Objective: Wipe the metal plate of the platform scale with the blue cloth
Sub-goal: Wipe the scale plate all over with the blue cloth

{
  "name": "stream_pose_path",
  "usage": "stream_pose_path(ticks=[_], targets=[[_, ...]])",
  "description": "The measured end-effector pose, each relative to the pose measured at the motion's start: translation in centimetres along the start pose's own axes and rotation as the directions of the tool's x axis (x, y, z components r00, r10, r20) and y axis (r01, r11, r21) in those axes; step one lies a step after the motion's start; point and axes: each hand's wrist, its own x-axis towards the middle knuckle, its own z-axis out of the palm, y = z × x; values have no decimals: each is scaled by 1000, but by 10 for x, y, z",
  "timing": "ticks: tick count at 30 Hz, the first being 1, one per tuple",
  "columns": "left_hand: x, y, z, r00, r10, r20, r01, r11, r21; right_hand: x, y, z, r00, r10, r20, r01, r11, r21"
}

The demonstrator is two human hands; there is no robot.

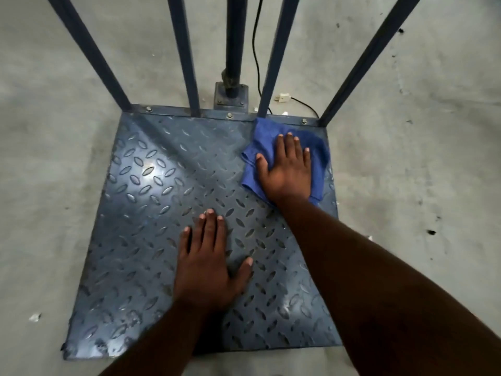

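One head-worn camera is looking steeply down and forward from close above the metal plate (pixel 151 240) of the platform scale, its far edge lying toward the top of the frame. The wide lens is bending the uprights (pixel 184 55) outward and taking in the concrete floor (pixel 420 131) all round.

The grey concrete floor (pixel 54 158) carries the platform scale (pixel 151 213). Behind the scale lie a black cable (pixel 305 103) with its white plug (pixel 283 97); white scraps (pixel 35 317) lie left of it.
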Motion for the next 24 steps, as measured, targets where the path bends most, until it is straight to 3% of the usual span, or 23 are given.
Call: stream_pose_path(ticks=[4,13,15,17,18,19,21,23,24], targets=[[26,-23,-7,995,97,19,-97,995,28,2,0,-2,999,-1,37,1,1000,8],[47,-34,-19,1000,5,-12,-5,999,34,-1,-3,1,998,-15,56,17,1000,-25],[48,-34,-19,1000,-2,-4,2,999,38,-13,-12,7,959,-269,91,271,963,-9],[48,-34,-18,1000,7,-7,-7,999,34,-23,-10,8,827,-551,111,548,835,55],[48,-35,-18,1000,8,-9,-7,1000,30,-20,-3,5,802,-587,115,582,810,71],[47,-35,-19,1000,7,-7,-7,1000,26,-12,10,1,846,-521,112,516,853,73],[47,-36,-20,1000,8,7,-8,1000,27,8,40,-8,984,-173,32,173,985,12],[48,-36,-19,1000,7,10,-7,999,32,26,60,-14,973,228,-26,-228,973,33],[48,-36,-19,1000,8,11,-8,1000,28,30,55,-17,941,339,-14,-337,940,54]])
